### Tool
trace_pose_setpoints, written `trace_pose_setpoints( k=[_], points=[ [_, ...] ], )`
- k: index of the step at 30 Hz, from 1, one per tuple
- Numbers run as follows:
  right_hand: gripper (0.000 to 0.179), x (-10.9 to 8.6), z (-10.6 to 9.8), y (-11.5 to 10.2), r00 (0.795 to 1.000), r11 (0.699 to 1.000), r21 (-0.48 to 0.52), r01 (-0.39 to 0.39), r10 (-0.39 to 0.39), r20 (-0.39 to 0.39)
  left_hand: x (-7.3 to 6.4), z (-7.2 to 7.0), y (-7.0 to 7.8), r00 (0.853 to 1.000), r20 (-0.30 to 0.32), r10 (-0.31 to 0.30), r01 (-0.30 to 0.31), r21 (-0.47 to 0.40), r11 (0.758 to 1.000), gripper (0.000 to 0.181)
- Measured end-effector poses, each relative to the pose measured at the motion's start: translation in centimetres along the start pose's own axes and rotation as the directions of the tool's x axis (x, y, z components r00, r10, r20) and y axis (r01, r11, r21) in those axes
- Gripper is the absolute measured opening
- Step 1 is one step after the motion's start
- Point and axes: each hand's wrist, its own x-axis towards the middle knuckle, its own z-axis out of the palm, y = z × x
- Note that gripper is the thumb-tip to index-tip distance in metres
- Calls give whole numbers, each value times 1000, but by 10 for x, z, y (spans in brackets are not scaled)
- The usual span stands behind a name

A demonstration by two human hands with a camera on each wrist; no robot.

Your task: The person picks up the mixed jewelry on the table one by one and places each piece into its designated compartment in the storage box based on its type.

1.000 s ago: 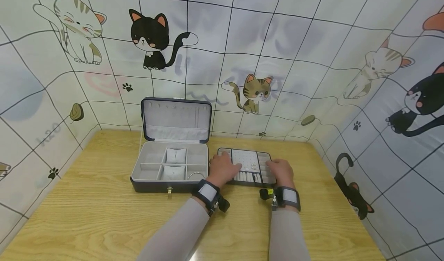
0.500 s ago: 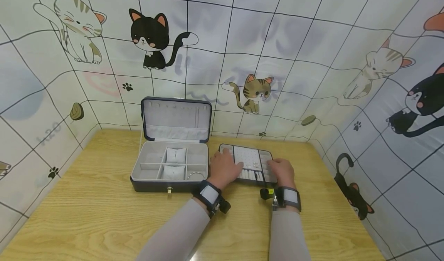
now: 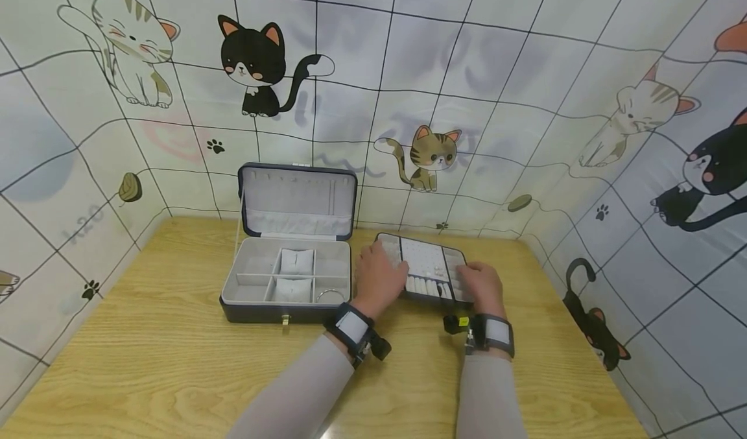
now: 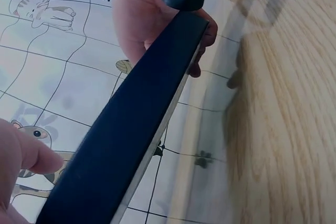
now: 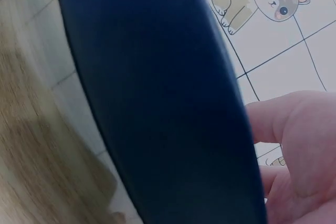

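Both my hands hold a dark blue jewelry tray [image 3: 433, 299] between them, tilted up toward its left end. My left hand [image 3: 378, 283] grips that end, thumb over the pale inside. At the right end, my right hand [image 3: 484, 288] has its thumb over the rim. In the left wrist view, daylight shows between the tray's blue side [image 4: 126, 114] and the table, and the right-hand fingers [image 4: 195, 69] curl beneath its far end. The tray bears a dotted white panel [image 3: 421, 256] with small earrings and a row of white ring rolls [image 3: 423, 286].
Left of the tray stands an open dark blue jewelry box [image 3: 257, 314], its lid [image 3: 297, 199] upright. Inside are two white cushions [image 3: 296, 262] and a silver bangle [image 3: 331, 291]. A cat-print curtain [image 3: 350, 102] encloses the wooden table [image 3: 175, 367].
The tray has risen off the table and shifted slightly right and back, its left end tipping higher. Both hands moved with it, keeping hold. The box has not moved.
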Motion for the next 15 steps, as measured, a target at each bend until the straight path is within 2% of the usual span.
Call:
trace_pose_setpoints(
  k=[5,15],
  points=[
    [60,3,0,3,1000,1000,13,-16,16,12,1,-3,-1,998,-49,32,-35,-51,998,68],
    [60,6,-1,3,999,997,77,-9,6,42,3,-7,2,993,-118,19,-37,-148,988,62]
  ],
)
